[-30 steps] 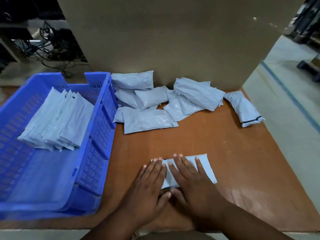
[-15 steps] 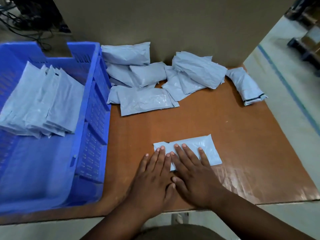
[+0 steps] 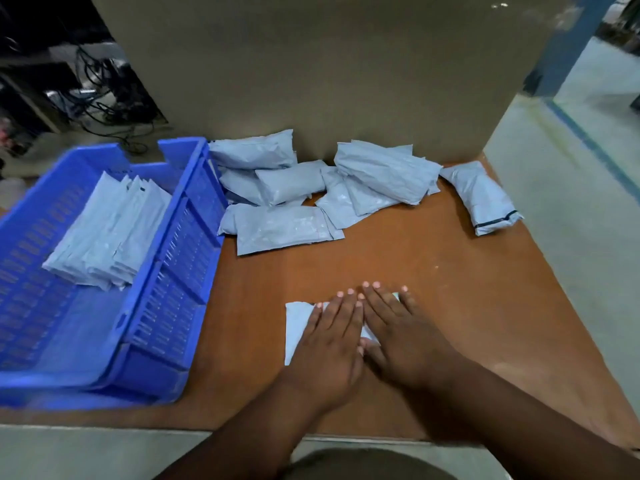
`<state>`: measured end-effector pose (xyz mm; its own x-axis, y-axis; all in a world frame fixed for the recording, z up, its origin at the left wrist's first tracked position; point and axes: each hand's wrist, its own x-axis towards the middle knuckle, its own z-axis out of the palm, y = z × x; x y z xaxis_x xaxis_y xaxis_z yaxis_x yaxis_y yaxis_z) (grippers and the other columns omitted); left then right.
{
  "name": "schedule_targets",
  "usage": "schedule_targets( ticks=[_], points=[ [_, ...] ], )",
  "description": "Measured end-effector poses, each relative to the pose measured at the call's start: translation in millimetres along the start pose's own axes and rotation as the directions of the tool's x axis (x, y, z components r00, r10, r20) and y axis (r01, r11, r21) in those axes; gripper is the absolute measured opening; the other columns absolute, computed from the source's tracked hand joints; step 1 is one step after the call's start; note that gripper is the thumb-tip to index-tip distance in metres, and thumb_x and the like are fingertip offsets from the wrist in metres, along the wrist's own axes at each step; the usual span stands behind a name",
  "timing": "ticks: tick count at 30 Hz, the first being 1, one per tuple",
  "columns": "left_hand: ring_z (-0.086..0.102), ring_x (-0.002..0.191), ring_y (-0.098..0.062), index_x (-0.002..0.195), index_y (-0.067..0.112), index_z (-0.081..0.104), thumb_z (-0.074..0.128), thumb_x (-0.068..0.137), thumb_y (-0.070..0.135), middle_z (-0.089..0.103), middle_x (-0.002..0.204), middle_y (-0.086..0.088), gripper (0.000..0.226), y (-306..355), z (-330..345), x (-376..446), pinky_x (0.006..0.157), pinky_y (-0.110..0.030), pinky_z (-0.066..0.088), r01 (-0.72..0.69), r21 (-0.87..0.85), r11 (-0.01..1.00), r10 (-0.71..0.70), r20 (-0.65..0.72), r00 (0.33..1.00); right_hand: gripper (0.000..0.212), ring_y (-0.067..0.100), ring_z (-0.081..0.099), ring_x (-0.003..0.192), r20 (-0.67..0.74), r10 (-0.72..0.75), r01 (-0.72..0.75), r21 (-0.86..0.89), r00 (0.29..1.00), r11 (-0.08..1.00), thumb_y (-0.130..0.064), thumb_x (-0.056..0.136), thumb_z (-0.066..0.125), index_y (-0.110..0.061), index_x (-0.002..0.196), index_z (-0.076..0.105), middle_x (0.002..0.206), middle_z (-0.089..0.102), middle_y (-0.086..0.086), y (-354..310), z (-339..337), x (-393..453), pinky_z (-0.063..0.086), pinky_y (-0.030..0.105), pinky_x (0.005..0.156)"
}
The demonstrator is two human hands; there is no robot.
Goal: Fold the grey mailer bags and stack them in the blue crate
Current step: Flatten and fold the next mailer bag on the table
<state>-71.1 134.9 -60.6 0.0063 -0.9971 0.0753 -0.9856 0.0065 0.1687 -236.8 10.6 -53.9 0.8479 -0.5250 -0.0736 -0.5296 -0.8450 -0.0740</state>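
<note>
Right now a grey mailer bag [image 3: 298, 323] lies flat on the brown table [image 3: 415, 265] near its front edge, almost wholly covered by both hands; only its left end, a sliver between the palms and a small corner by the right little finger show. Left hand [image 3: 330, 344] and right hand [image 3: 403, 336] rest palm-down on it side by side, touching along the forefingers, fingers straight and close together, pressing rather than pinching. Fingertips of both hands reach the bag's far edge or just past it. Further back, a loose heap of unfolded mailer bags [image 3: 311, 195] sits against a cardboard wall [image 3: 329, 71]. Leftward stands the blue crate [image 3: 180, 271], holding a leaning row of folded bags [image 3: 110, 230].
</note>
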Motion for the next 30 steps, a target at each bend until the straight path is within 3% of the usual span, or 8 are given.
schedule_targets(
  ticks=[6,13,20,23,27,30],
  points=[
    [0.002,0.164,-0.023,0.168,0.006,0.019,0.039,0.100,0.038,0.010,0.177,-0.010,0.078,8.0,10.8,0.8,0.129,-0.056,0.018,0.023,0.057,0.998,-0.025,0.027,0.999,0.079,0.024,0.005,0.164,-0.014,-0.050,0.051,0.095,0.999,0.994,-0.062,0.105,0.023,-0.017,0.169,0.018,0.177,0.012,0.007,8.4,12.8,0.3,0.011,0.059,0.129],
    [-0.004,0.164,-0.021,0.169,0.009,0.011,0.039,0.102,0.043,0.001,0.178,-0.007,0.080,2.6,7.9,1.7,0.130,-0.055,0.015,0.013,0.118,0.993,-0.025,0.098,0.995,0.081,0.023,-0.006,0.164,-0.011,-0.092,0.093,0.101,0.996,0.991,-0.064,0.104,0.011,-0.019,0.170,0.004,0.178,-0.001,0.005,10.0,4.8,-1.5,0.000,0.057,0.130],
    [-0.017,0.163,-0.021,0.169,0.008,0.001,0.044,0.097,0.048,-0.008,0.177,-0.010,0.094,36.9,-5.5,-0.7,0.132,-0.052,0.000,0.033,0.039,0.999,-0.035,0.041,0.999,0.082,0.026,0.001,0.164,-0.085,-0.108,0.113,0.064,0.991,0.992,-0.058,0.102,0.030,-0.010,0.168,0.020,0.176,0.006,0.013,11.5,-0.9,-20.1,0.003,0.055,0.126],
    [-0.008,0.164,-0.023,0.169,0.007,0.012,0.047,0.098,0.052,0.001,0.177,-0.011,0.091,35.3,2.7,-7.2,0.130,-0.057,0.013,0.013,0.092,0.996,-0.015,0.020,1.000,0.084,0.029,0.015,0.162,-0.064,-0.129,0.131,0.025,0.990,0.991,-0.065,0.101,0.035,-0.008,0.163,0.035,0.173,0.021,0.016,14.7,9.7,-25.5,0.012,0.057,0.125],
    [-0.001,0.165,-0.026,0.169,0.007,0.013,0.046,0.101,0.064,0.002,0.178,-0.011,0.094,15.4,8.1,-20.2,0.129,-0.056,0.019,0.039,0.101,0.994,-0.040,0.009,0.999,0.087,0.030,0.015,0.162,-0.014,-0.128,0.129,0.029,0.992,0.991,-0.070,0.103,0.027,-0.010,0.165,0.030,0.174,0.019,0.015,18.3,10.1,-25.6,0.017,0.062,0.126],
    [-0.002,0.165,-0.024,0.169,0.009,0.010,0.041,0.102,0.072,-0.002,0.178,-0.008,0.097,-1.2,6.9,-37.4,0.129,-0.055,0.021,0.127,0.075,0.989,-0.126,-0.006,0.992,0.088,0.028,0.006,0.164,-0.006,-0.116,0.116,0.038,0.993,0.992,-0.072,0.103,0.023,-0.013,0.168,0.020,0.177,0.009,0.011,19.4,7.5,-29.6,0.011,0.061,0.128]
  ],
)
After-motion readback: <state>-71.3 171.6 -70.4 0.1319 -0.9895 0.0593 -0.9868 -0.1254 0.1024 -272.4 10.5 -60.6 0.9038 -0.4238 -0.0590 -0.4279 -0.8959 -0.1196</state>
